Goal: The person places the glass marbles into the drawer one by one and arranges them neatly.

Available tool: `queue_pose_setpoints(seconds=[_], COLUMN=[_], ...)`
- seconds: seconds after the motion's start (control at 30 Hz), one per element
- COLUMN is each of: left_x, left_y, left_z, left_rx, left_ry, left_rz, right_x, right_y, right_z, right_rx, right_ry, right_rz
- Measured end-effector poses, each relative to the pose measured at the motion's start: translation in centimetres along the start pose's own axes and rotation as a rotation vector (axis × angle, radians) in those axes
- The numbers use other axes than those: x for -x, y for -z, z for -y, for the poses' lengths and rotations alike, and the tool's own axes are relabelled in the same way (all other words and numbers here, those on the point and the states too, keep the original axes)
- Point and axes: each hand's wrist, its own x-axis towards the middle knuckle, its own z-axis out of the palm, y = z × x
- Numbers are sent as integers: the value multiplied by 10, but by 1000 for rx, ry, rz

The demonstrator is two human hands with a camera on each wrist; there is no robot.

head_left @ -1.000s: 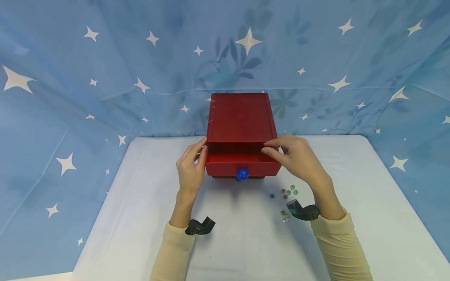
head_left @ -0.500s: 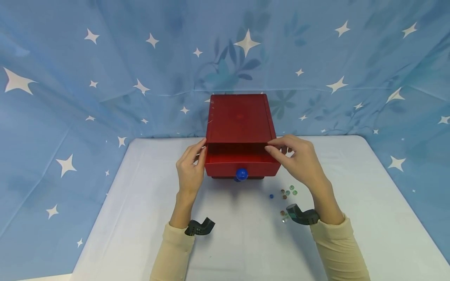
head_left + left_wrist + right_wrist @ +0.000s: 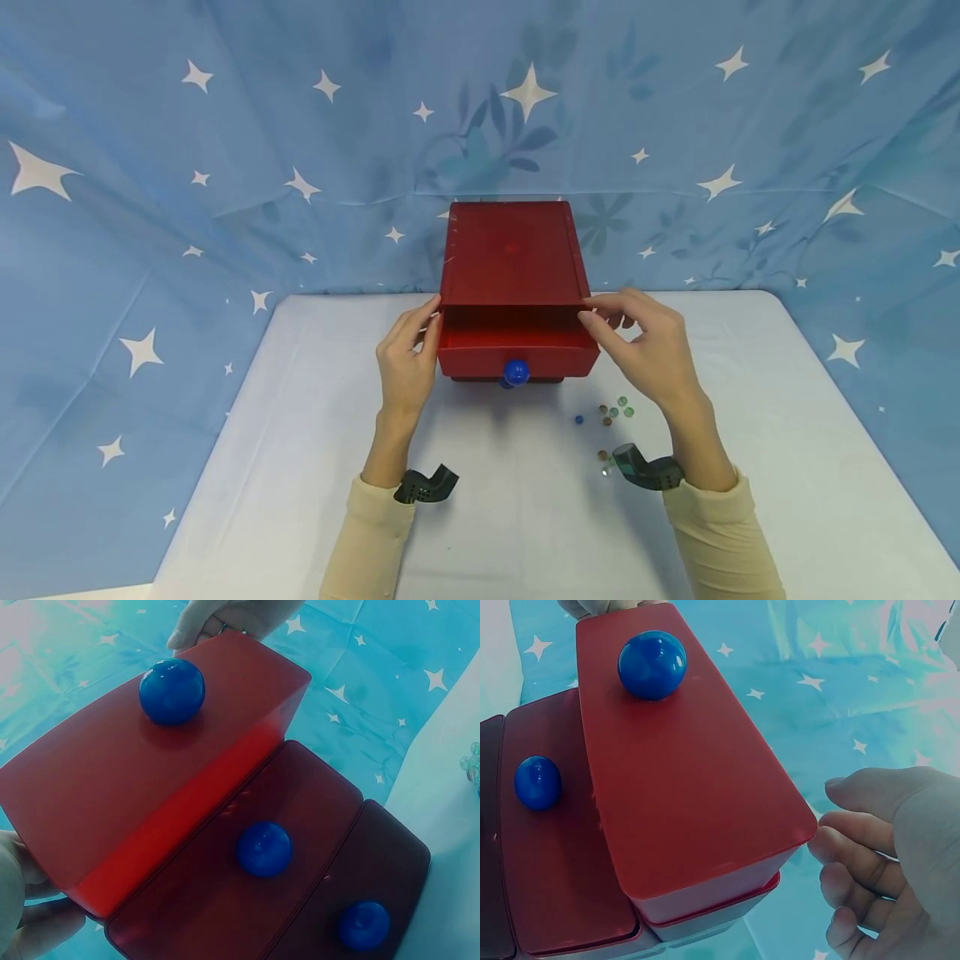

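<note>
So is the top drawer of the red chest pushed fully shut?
No: in the head view the top drawer juts out past the chest's top panel, showing its open interior.

White table point(image 3: 247, 467), starry blue backdrop point(image 3: 150, 167), scattered glass beads point(image 3: 615, 410) on table

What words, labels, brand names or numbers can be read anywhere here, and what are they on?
None: no writing, label, brand or number shows in any view.
The red drawer box is plain, with plain blue knobs.
The blue backdrop bears only white stars and leaf shapes.
The glass beads on the white table and the dark wrist mounts carry no readable marks.
</note>
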Motion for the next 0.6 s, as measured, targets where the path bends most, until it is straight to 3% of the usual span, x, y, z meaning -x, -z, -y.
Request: queue_pose_setpoints(seconds=[0.6], left_x=[0], left_y=[0], left_z=[-1], left_rx=[-5], left_ry=[7], left_rz=[-2], right_x=[10], right_y=[3], right_z=[0], right_rx=[13], right_ry=[-17], right_rz=[-27])
